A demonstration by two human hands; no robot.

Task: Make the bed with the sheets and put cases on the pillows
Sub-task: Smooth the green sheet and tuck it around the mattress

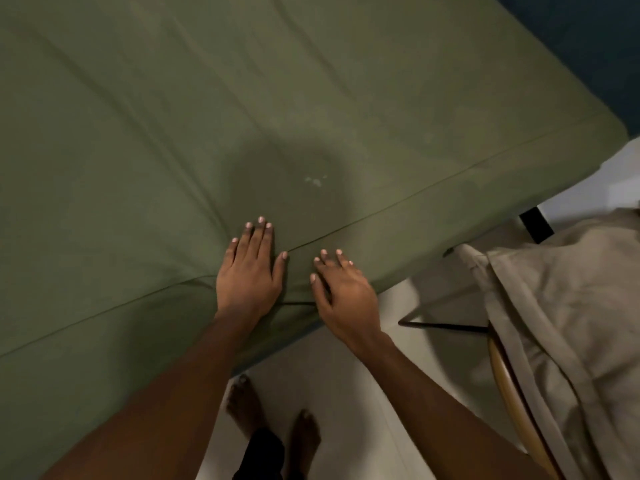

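We press our left hand (250, 271) and right hand (341, 287) flat, fingers straight, on the green sheet (173, 133); a beige-draped chair (554, 323) stands right.

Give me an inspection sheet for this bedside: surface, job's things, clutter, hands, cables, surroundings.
Surface: green sheet covers the mattress, creased near the hands, with pale flecks near the middle.
Job's things: beige fabric draped over a chair; sheet or pillowcase cannot be told. No pillows in view.
Clutter: nothing seen.
Hands: left hand rests flat on the sheet, fingers straight; right hand rests at the bed's edge, fingers spread.
Cables: nothing seen.
Surroundings: pale floor, wooden chair, bare feet.
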